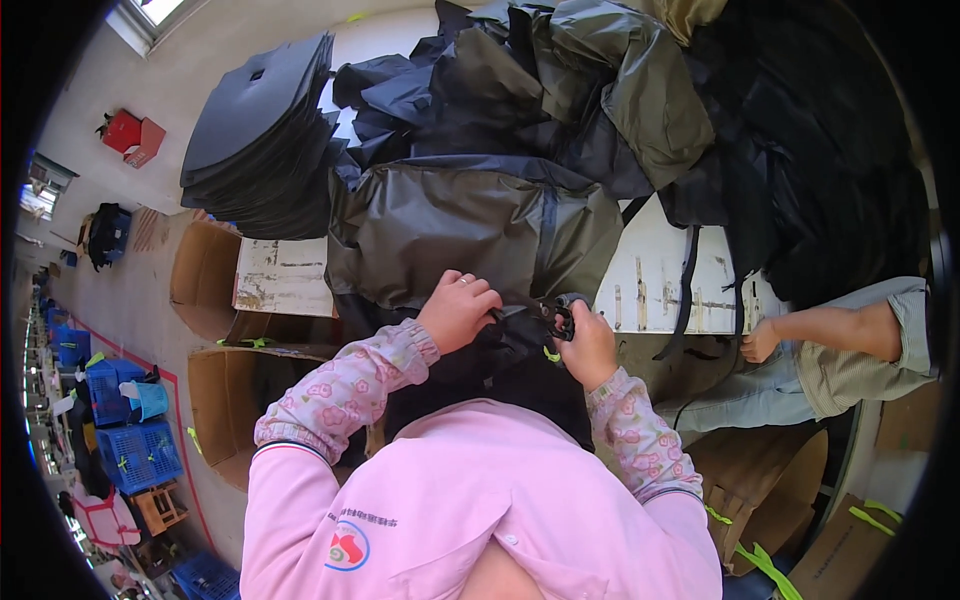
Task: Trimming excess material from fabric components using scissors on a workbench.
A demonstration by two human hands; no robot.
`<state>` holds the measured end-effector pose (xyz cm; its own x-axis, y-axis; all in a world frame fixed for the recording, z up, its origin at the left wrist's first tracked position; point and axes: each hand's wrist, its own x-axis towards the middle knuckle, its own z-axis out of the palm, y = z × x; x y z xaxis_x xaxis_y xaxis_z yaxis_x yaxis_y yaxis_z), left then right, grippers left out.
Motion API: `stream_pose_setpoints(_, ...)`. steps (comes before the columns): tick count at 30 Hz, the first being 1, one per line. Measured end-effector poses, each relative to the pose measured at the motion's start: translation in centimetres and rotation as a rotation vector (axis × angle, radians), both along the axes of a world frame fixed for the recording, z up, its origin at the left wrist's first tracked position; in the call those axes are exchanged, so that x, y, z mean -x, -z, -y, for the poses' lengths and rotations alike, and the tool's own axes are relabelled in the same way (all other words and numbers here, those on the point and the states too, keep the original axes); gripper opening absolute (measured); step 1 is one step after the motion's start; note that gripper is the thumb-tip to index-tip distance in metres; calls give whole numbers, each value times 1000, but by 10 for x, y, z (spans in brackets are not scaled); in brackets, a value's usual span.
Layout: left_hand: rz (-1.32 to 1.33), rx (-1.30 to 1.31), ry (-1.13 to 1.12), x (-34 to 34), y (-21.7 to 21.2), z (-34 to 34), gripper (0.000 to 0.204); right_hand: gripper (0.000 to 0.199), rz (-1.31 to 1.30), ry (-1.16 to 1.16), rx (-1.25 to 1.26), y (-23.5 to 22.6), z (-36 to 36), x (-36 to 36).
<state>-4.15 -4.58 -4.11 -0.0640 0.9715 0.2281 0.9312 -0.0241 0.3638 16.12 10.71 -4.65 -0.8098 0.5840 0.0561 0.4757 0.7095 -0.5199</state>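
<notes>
A dark olive-grey piece of sewn fabric (440,225) lies at the table's front edge, its near part hanging toward me. My left hand (458,314) is closed at its lower edge, pinching what looks like a black strip of the fabric; the fingertips partly hide it. In my right hand (588,345) is a pair of black-handled scissors (563,318), gripped by the handles. Their blades point left, toward my left fingers, beside the fabric's hanging edge. Whether the blades touch the material cannot be made out against the dark cloth.
A tall stack of black sheets (255,110) stands at the table's left, with heaped dark fabric (500,85) behind the piece. Cardboard boxes (205,270) stand left below the table. At right, another person's hand (762,341) is near the white table (665,270) and hanging black straps (687,290).
</notes>
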Motion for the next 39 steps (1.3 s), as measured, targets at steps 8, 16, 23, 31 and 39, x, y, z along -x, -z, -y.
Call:
stream_pose_setpoints(8,287,150,-230,21,-22,19,27,30,-177,55,481,-51,-39,-32)
stream_pose_setpoints(16,333,-106,83,15,-18,-19,32,32,-153,32,454,-64,-34,-39)
stream_pose_setpoints(23,1370,419,100,17,-25,-22,17,54,148,-206,-86,-100,-50,-35)
stream_pose_setpoints(31,1210,389,71,8,-36,-21,20,60,183,-455,-281,-127,-60,-19)
stream_pose_setpoints(39,1133,359,43,4,-30,-20,25,59,322,-468,-209,-135,-63,-20)
